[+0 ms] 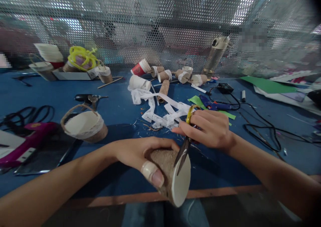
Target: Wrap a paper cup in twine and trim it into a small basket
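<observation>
My left hand [147,156] is wrapped round a paper cup [164,163] covered in brown twine, tilted so that its white round end faces right. A bandage-like wrap circles the left thumb. In my right hand [210,128] is a pair of scissors [184,150] with a yellow handle. Their blades point down and lie slightly apart over the cup's white rim. Whether the blades touch the twine I cannot tell. Beyond the hands lies a tangle of white lace ribbon [160,118]. At left stands a twine-wrapped cup basket [85,125] with a loop handle and lace rim.
A magenta glue gun [30,140] lies at left, and a blue glue gun [215,103] with a black cord at right. Several wrapped cups and a clear bottle [214,56] line the perforated metal screen [150,26]. Green paper [265,88] lies at far right.
</observation>
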`<action>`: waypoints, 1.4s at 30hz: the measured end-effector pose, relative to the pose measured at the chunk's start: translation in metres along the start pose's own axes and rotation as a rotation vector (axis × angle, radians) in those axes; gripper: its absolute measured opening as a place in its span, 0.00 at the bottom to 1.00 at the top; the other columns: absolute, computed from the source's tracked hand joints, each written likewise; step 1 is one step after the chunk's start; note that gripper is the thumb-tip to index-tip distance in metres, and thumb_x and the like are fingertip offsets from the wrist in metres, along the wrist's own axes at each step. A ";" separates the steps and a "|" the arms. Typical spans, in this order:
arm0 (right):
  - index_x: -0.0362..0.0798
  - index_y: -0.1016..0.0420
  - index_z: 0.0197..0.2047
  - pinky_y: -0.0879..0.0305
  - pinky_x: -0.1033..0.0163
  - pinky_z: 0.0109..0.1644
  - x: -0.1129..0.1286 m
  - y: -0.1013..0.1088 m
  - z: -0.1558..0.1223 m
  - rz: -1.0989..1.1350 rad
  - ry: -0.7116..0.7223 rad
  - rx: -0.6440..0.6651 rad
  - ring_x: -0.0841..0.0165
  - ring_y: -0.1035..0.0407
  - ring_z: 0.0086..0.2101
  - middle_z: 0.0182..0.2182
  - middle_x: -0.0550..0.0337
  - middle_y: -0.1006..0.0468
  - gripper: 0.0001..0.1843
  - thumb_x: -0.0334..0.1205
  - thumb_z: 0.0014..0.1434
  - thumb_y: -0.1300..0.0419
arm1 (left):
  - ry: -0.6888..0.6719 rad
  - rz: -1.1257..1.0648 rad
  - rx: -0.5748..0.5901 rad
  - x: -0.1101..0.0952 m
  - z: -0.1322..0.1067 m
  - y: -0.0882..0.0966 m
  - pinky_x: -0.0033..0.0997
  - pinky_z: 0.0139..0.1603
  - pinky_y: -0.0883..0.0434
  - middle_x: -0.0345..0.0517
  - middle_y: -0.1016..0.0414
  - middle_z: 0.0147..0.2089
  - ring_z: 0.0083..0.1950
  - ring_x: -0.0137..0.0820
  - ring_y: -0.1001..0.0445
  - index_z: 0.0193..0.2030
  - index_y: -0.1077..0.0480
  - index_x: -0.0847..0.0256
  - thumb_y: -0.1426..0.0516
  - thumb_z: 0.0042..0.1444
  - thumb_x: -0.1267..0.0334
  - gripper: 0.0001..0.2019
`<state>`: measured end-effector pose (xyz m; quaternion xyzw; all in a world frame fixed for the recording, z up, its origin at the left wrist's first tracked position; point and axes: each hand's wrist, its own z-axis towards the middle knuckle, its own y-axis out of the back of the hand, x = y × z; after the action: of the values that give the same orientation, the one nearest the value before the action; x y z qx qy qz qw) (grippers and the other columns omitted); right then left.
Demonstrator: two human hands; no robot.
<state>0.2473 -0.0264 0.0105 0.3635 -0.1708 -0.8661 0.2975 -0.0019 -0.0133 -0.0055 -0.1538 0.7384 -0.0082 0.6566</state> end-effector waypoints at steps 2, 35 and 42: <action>0.48 0.23 0.38 0.46 0.63 0.29 0.001 0.000 0.000 0.003 -0.008 0.002 0.72 0.37 0.28 0.22 0.67 0.32 0.08 0.43 0.62 0.31 | 0.006 0.026 0.006 -0.001 -0.001 0.001 0.27 0.43 0.27 0.45 0.22 0.46 0.44 0.35 0.26 0.54 0.28 0.61 0.24 0.35 0.52 0.38; 0.50 0.27 0.36 0.47 0.63 0.28 0.004 0.006 0.003 -0.025 0.016 0.021 0.72 0.39 0.24 0.20 0.70 0.32 0.11 0.46 0.62 0.32 | -0.001 -0.039 -0.036 0.003 0.001 -0.001 0.23 0.39 0.28 0.41 0.25 0.42 0.40 0.29 0.28 0.47 0.27 0.60 0.24 0.36 0.53 0.32; 0.50 0.28 0.39 0.47 0.62 0.27 0.005 0.008 0.002 -0.029 0.013 0.021 0.72 0.38 0.25 0.20 0.70 0.32 0.11 0.45 0.62 0.31 | 0.017 -0.050 -0.039 0.003 0.001 -0.002 0.23 0.39 0.28 0.41 0.24 0.42 0.40 0.30 0.28 0.47 0.27 0.59 0.24 0.36 0.52 0.32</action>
<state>0.2467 -0.0356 0.0132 0.3748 -0.1726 -0.8661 0.2822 -0.0013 -0.0154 -0.0077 -0.1849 0.7399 -0.0117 0.6467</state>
